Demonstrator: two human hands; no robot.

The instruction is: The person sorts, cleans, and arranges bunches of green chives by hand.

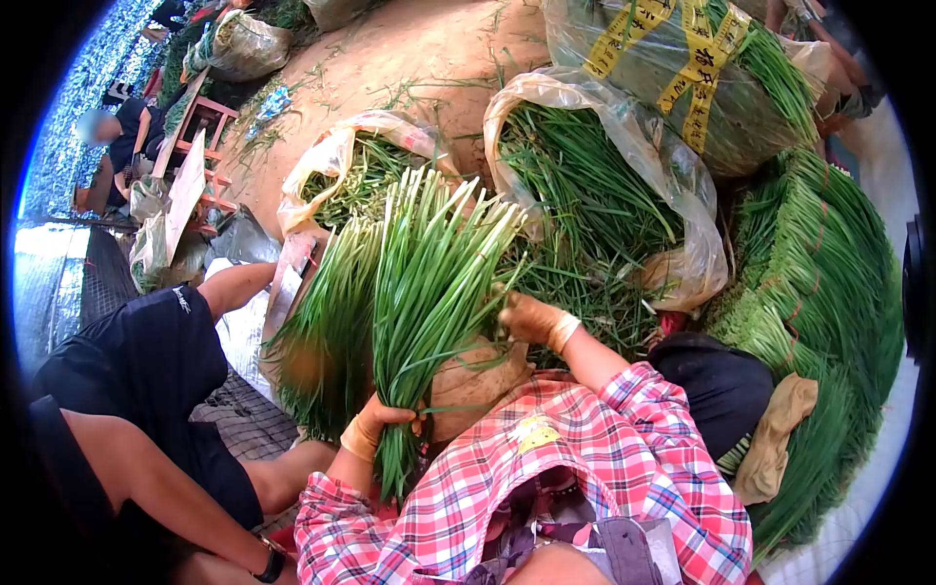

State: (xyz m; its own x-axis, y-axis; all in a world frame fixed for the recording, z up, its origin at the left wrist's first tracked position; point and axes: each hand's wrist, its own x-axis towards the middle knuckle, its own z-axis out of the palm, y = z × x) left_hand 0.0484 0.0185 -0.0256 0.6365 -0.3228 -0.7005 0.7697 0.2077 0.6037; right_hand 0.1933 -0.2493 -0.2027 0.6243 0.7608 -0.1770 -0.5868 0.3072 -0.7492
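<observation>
A large bunch of green chives [429,283] stands upright before me, pale cut ends up and leaf tips down. My left hand [385,417], in a tan glove, is closed around its lower leafy part. At the bunch's right side is my right hand [531,318], also gloved, with its fingers curled together; what they hold is too small to make out. Another pile of chives [327,312] leans just left of the bunch. Below the right hand lies a tan rounded surface [478,385], partly hidden by leaves.
Open plastic bags of loose greens [585,185] stand ahead. A taped bag [682,78] sits behind them. Stacked chives [819,283] line the right, near a brown cloth [777,439]. A person in dark clothes [146,361] sits close at left; another [127,136] is farther off.
</observation>
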